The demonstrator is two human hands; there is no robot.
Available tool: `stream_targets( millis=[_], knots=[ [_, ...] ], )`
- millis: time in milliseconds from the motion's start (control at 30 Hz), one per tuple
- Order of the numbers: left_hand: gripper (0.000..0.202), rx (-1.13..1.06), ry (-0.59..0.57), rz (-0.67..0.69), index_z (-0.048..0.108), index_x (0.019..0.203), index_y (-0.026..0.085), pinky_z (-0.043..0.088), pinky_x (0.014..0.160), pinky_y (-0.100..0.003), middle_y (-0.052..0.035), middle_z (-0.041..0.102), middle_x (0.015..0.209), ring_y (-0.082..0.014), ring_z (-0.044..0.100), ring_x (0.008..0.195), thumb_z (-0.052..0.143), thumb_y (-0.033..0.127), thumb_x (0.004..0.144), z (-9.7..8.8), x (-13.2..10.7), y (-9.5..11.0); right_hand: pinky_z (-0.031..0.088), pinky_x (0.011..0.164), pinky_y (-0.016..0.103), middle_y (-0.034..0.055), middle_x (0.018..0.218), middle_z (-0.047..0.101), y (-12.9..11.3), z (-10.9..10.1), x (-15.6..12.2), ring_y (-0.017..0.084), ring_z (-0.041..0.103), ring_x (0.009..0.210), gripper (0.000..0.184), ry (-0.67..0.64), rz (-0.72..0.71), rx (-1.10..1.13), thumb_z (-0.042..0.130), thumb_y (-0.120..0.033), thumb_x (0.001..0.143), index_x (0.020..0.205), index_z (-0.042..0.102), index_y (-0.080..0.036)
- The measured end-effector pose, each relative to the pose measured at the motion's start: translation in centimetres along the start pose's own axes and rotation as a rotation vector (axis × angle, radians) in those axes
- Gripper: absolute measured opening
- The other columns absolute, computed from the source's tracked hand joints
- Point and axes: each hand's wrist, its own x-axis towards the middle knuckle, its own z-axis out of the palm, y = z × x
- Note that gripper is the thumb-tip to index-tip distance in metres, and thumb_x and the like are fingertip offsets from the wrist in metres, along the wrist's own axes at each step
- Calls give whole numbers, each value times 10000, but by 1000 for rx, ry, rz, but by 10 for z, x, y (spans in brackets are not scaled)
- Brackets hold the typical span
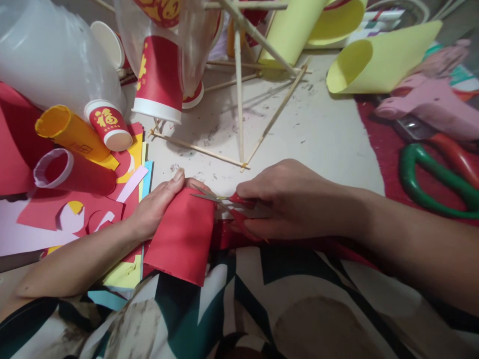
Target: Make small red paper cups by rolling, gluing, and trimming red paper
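Observation:
In the head view, a folded or doubled piece of red paper (183,239) hangs over my lap. My left hand (166,202) grips its upper left part, with the thumb up and the other fingers partly behind the paper. My right hand (284,199) has its fingers through the red handles of a small pair of scissors (209,197). The scissor blades are parted and lie at the upper right edge of the red paper. Just beyond my hands, the near corner of a wooden stick frame (245,165) rests on the white table.
Red paper cups (159,80) hang at the frame. Paper tubes, orange (80,139) and red (86,174), lie left among paper scraps (71,214). A yellow paper tube (385,60), a pink glue gun (430,102) and green-handled scissors (411,172) are on the right.

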Motion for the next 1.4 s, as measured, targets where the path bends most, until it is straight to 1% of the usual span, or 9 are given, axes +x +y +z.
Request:
stream_targets(
  millis=[100,267,400,533,700,933,1167,1333,1400],
  knots=[
    [650,-6,-2,-3,752,986,179,464,1068,-424,-80,771,1007,-292,674,1112,406,727,946,0,1,-2,170,566,307,-27,506,487,-1,-1,-1,105,325,507,291,20,-13,-5,569,-392,820,615,483,-203],
    [677,77,38,8,761,964,187,442,1084,-434,-75,772,1021,-291,677,1095,381,747,942,-1,2,-3,169,570,297,-20,501,493,-1,-3,-1,103,324,511,333,-1,-19,-4,533,-411,850,596,487,-200],
    [675,97,43,16,767,948,190,446,1087,-428,-72,777,998,-288,681,1091,374,739,950,-2,2,-2,174,552,290,-26,484,460,2,-1,-1,100,314,499,355,48,-53,13,539,-420,855,586,473,-198],
    [679,44,50,-11,769,965,188,488,1038,-425,-75,783,969,-291,694,1078,385,747,942,-1,1,-1,194,553,292,-21,503,476,3,-1,-1,104,330,513,345,40,-69,0,545,-386,880,596,490,-198],
    [652,6,59,-38,774,983,199,509,1021,-412,-66,787,979,-286,700,1087,402,733,946,1,0,0,210,559,277,-21,511,504,1,-4,-1,105,348,522,377,19,-71,4,524,-421,903,597,513,-200],
    [645,-55,27,-38,766,1014,187,533,998,-402,-75,790,980,-286,707,1094,409,721,953,1,1,-1,217,559,264,-17,501,534,1,-3,-1,108,389,513,344,26,-74,-38,513,-387,902,614,567,-206],
    [640,-46,37,-24,763,1005,185,520,1024,-399,-70,790,1002,-279,697,1122,433,730,942,1,1,-1,218,559,254,-23,508,537,2,-2,1,107,391,516,303,23,-73,-61,525,-354,889,628,564,-206],
    [564,-113,1,-40,747,1004,183,534,999,-412,-84,786,1038,-304,686,1152,478,676,946,1,1,0,211,558,258,-18,515,527,2,-4,0,108,374,520,330,-6,-67,-55,509,-375,899,619,534,-201],
    [529,-172,-5,-47,739,1005,189,543,979,-415,-91,784,1048,-319,683,1161,484,648,949,2,1,-1,207,556,264,-12,522,524,2,-5,0,113,366,525,331,-14,-62,-55,495,-379,899,621,524,-201]
  ],
)
